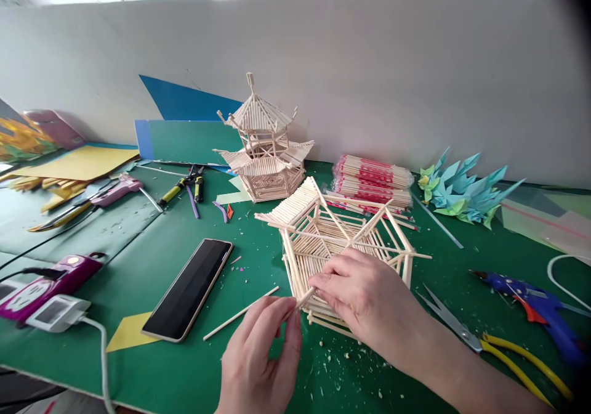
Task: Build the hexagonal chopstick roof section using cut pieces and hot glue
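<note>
Just beyond the hands and partly under the right one: a half-roofed stick house (318, 251), upright on the green bench (175, 377), with open ribs and one slatted panel at the far left. At the near-left corner, between the hands, a short stick (305, 297), pinched at the outer end by finger and thumb of the left hand (265, 343), and a little farther in by the narrowed fingertips of the right hand (364, 294). Impossible to tell, behind those fingertips, a separate piece from the end of a rib.

To do this well, by judgement: steady the outer end lightly with the left hand, guide with the right, line up with the corner, avoid twisting. Keep the right wrist's weight off the open ribs, probably easy to shift or snap.

Near the left hand, a loose stick (241, 313); farther left, a phone (189, 291). Right of the right hand, open scissors (455, 324), then a blue glue gun (551, 321). Beyond both hands, behind the house, a roofed stick tower (265, 161) and wrapped packs of sticks (372, 183).
</note>
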